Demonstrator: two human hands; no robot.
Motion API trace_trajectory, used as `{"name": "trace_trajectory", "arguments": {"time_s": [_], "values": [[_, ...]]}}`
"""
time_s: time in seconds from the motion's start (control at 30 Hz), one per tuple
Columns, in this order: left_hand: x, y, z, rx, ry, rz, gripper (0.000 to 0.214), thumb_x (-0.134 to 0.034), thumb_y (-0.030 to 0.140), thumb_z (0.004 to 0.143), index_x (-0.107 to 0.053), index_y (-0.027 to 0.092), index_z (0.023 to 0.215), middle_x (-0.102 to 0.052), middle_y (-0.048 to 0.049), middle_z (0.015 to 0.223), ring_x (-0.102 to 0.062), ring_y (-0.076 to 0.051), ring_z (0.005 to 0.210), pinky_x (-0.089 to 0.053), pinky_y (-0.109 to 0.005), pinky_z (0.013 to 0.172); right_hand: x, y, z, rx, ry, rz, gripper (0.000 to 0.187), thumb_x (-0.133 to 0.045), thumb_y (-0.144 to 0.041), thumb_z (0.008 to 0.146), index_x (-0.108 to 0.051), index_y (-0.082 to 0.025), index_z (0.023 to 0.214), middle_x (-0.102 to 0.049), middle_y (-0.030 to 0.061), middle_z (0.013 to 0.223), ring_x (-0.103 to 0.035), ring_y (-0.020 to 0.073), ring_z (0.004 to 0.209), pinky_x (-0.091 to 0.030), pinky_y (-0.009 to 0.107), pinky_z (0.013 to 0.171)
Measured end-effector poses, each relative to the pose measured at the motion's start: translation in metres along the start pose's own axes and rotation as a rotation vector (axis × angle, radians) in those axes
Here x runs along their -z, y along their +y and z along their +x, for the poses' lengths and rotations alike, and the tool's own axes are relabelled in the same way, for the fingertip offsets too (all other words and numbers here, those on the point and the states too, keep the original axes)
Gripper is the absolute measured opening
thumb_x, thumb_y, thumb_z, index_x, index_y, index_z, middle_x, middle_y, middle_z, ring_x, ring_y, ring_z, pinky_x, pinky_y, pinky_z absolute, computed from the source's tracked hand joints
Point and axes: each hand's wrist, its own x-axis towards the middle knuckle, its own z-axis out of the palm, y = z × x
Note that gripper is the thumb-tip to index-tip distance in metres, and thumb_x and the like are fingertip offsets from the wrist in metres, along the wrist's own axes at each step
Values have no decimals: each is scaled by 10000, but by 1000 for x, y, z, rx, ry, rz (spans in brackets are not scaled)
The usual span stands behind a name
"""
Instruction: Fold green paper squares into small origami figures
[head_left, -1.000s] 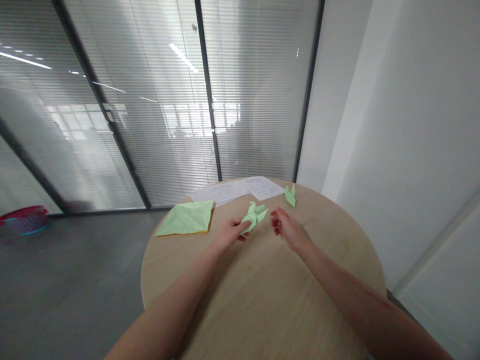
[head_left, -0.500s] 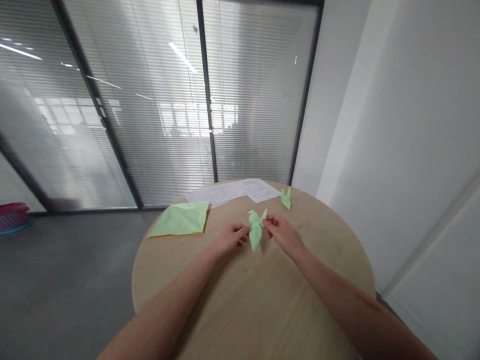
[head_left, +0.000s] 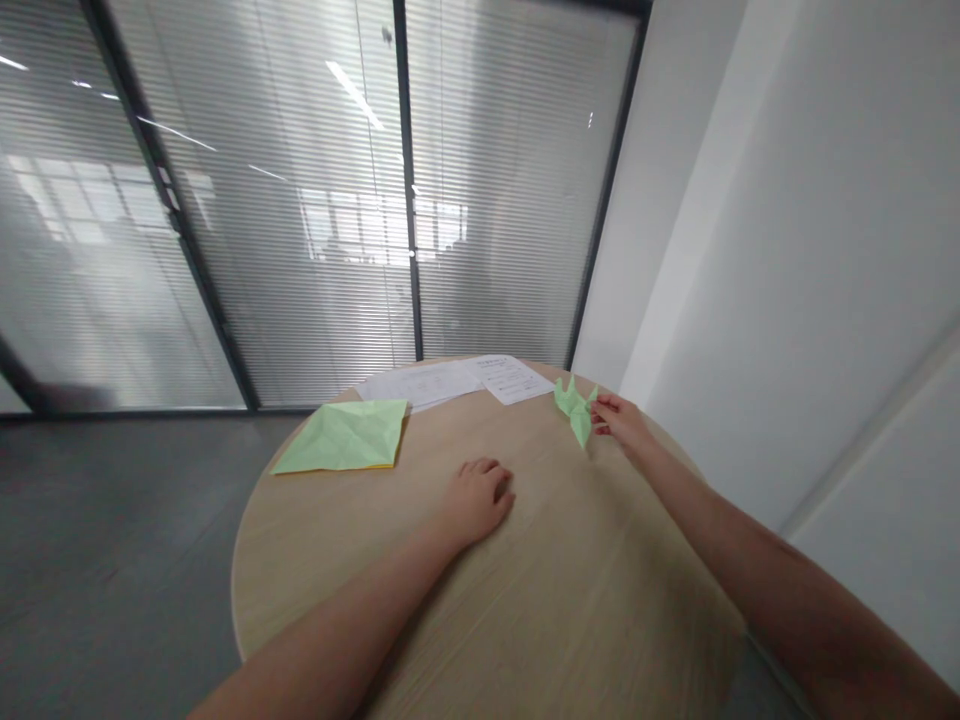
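Right hand [head_left: 621,420]: grip closed on green folded-paper bird [head_left: 580,424], far right of bench [head_left: 540,600].
Second bird [head_left: 562,397]: overlapped in view; contact unclear.
Left hand [head_left: 480,500]: on bench, fingers loosely curved, grip slack.
Printed sheets [head_left: 514,380]: far edge; heading and lines too small to read.
Green paper [head_left: 341,440]: left, yellow beneath.

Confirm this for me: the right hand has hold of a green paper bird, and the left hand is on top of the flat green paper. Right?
Not quite: the left hand is not on the flat green paper. The head view shows it to the right of that paper, near the middle of the table. The right hand does have hold of a green paper bird.
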Motion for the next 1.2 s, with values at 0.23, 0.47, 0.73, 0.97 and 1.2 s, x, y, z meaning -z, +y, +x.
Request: {"name": "trace_trajectory", "arguments": {"time_s": [0.23,0.47,0.73,0.97,1.2], "values": [[-4,8,-1,-13,-10,110,346,-455,376,902,-611,218,1168,-573,-111,1287,-490,-281,1220,-333,-471,1060,60,24,58,-114,150,-70,198,-649,-179,744,-634,-163,941,-674,46,805,-563,89,557,-493,195,500],[-2,10,-3,-4,-17,116,357,-417,369,922,-588,222,1198,-557,-103,1316,-468,-281,1246,-310,-477,1079,57,51,102,-152,176,-102,216,-650,-190,753,-651,-165,968,-660,23,750,-536,71,515,-478,181,492],[-4,14,-4,38,-52,85,372,-414,357,915,-580,220,1218,-534,-114,1357,-429,-293,1292,-266,-495,1107,43,65,123,-152,234,-125,317,-669,-188,721,-659,-130,1032,-638,13,672,-513,78,494,-420,158,432],[-7,26,-11,19,-79,44,374,-429,378,903,-565,238,1222,-513,-111,1372,-413,-305,1304,-251,-528,1115,42,64,127,-168,277,-128,321,-664,-150,712,-659,-117,1032,-591,2,592,-474,80,444,-404,168,404],[-6,26,-14,18,-61,43,361,-438,382,892,-573,231,1190,-527,-113,1338,-429,-304,1275,-271,-523,1107,40,64,121,-150,311,-172,249,-672,-150,715,-694,-103,959,-556,13,517,-457,105,407,-422,223,420]]}}
